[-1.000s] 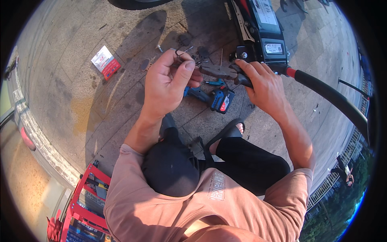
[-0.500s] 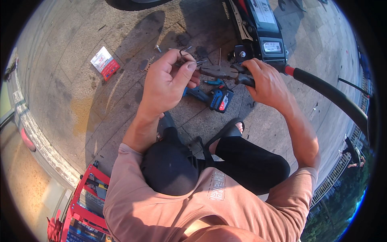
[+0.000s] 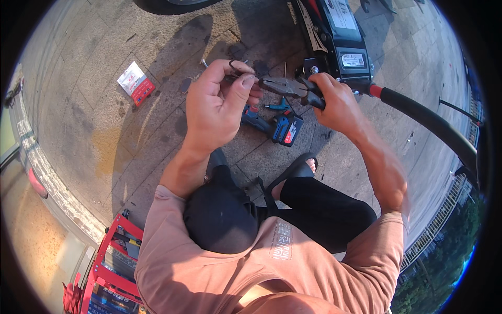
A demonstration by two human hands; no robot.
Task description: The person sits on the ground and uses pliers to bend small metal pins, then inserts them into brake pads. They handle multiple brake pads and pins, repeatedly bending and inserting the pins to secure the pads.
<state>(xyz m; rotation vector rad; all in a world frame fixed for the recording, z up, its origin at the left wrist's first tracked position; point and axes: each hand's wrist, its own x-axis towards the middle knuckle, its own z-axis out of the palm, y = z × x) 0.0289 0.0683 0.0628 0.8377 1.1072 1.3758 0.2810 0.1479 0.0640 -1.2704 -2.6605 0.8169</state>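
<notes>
My left hand [image 3: 215, 107] is raised in front of me, thumb and fingers pinched on a small bent piece of dark wire [image 3: 236, 65]. A curved end of that wire sticks up above the fingertips; the rest is hidden by the fingers. My right hand [image 3: 340, 104] grips a pair of dark pliers [image 3: 285, 87] by the handles. The pliers' jaws point left, their tip close to my left fingertips. Whether the jaws touch the wire I cannot tell. Below the hands, a blue and black cordless power tool [image 3: 285, 128] lies on the paving beside a small teal tool [image 3: 280, 104].
A black floor jack [image 3: 345, 47] stands at the far right, its long black handle [image 3: 429, 118] reaching toward the right edge. Part of a tyre [image 3: 175, 5] shows at the top. A white and red packet [image 3: 135, 83] lies far left, and a red metal rack [image 3: 107, 269] stands near left.
My right hand and the pliers have moved slightly left and away from me. The left hand has turned a little, still pinching the wire.
</notes>
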